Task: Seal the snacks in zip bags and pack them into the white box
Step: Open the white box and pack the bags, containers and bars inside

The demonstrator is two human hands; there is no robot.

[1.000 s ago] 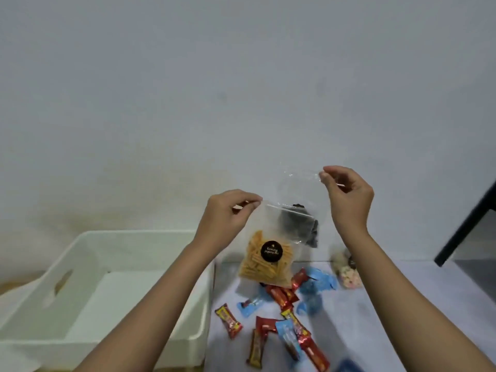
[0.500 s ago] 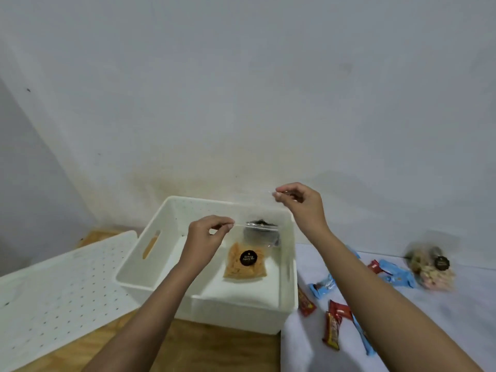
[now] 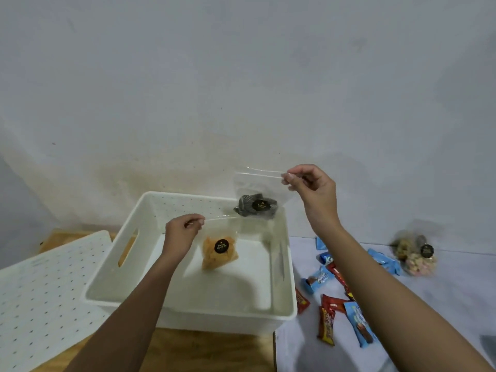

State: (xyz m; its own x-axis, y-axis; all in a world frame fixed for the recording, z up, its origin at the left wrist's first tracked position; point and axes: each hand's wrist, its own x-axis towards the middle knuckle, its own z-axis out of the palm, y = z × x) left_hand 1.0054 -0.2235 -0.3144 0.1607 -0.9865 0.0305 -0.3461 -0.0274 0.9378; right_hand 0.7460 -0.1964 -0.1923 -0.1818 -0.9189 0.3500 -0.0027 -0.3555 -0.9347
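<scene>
Over the white box (image 3: 115,267), your two hands now hold two separate zip bags. A second ago both bags hung together above the loose snacks on the counter; half a second ago they had swung across over the box, still close together. Now they have parted.

Your left hand (image 3: 182,229) pinches the top strip of a clear zip bag of orange snacks (image 3: 218,251) between thumb and fingertips, grip closed on it. That bag has dropped low inside the box, hanging just above the floor of the box or nearly touching it; which one cannot be told.

Your right hand (image 3: 311,183) pinches the top edge of a second clear zip bag of dark snacks (image 3: 256,208), grip closed on it, held higher, over the far right corner of the box.

Whether either seal is fully pressed shut is too fine to see.

To the left lies a dotted white lid (image 3: 40,299) on the wooden counter (image 3: 204,350). To the right, on a pale cloth (image 3: 442,296), red and blue candy wrappers (image 3: 332,304) lie scattered, with another small bag of mixed snacks (image 3: 414,256) further right.

Judging from this, the orange bag is about to be released into the box, the dark one next, and the loose snacks still wait for bagging
</scene>
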